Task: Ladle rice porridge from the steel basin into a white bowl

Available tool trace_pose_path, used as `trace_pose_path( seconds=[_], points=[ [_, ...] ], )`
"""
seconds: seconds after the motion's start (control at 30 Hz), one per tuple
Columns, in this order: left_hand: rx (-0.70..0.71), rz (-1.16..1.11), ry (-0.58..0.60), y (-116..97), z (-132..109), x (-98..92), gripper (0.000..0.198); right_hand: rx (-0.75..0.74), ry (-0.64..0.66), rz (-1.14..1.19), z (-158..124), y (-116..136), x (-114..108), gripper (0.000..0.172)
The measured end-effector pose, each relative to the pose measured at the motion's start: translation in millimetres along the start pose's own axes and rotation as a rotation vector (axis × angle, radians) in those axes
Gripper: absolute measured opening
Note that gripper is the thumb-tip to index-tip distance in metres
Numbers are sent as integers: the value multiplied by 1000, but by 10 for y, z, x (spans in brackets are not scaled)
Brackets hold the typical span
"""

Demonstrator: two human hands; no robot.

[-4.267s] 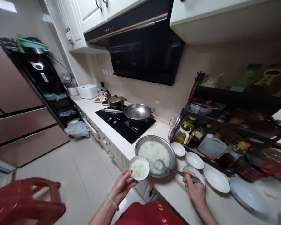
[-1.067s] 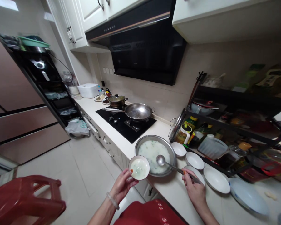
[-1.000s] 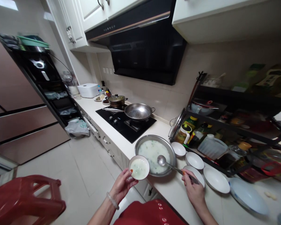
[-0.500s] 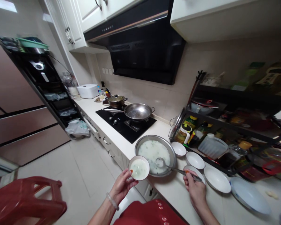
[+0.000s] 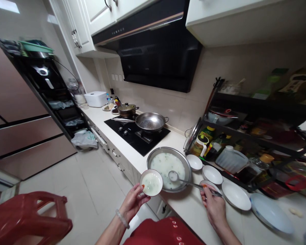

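Low in the centre of the frame, the left hand (image 5: 134, 200) pinches a small bowl (image 5: 151, 182) of whitish soup by its lower-left side, thumb at the rim. The bowl overlaps the lower-left edge of a steel basin (image 5: 188, 167) on the counter (image 5: 187, 207); contact is unclear. At lower right, the right hand's (image 5: 214, 206) fingers are wrapped around the handle of a metal ladle (image 5: 191, 184), whose long axis slants up and leftward. Its scoop sits within the basin's outline, just right of the bowl and nearer the left hand.
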State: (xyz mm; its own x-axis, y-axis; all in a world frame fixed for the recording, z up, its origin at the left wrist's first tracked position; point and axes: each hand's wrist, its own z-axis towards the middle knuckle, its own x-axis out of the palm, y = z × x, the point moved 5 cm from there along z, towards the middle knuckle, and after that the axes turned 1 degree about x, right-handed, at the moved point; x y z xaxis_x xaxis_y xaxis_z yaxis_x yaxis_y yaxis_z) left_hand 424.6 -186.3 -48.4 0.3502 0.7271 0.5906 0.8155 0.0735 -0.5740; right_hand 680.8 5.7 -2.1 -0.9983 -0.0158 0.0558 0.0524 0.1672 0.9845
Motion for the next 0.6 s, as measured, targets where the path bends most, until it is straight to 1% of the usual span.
trace_pose_path(
  seconds=[0.17,0.4,0.6],
  points=[
    [2,-9,15,14,6,-9,31,1,18,15,-35,43,24,51],
    [9,-17,-21,18,-14,-31,31,-10,19,-2,-94,110,18,50],
    [10,-38,-11,31,-25,-40,34,-33,13,-10,-118,143,19,51]
  ],
)
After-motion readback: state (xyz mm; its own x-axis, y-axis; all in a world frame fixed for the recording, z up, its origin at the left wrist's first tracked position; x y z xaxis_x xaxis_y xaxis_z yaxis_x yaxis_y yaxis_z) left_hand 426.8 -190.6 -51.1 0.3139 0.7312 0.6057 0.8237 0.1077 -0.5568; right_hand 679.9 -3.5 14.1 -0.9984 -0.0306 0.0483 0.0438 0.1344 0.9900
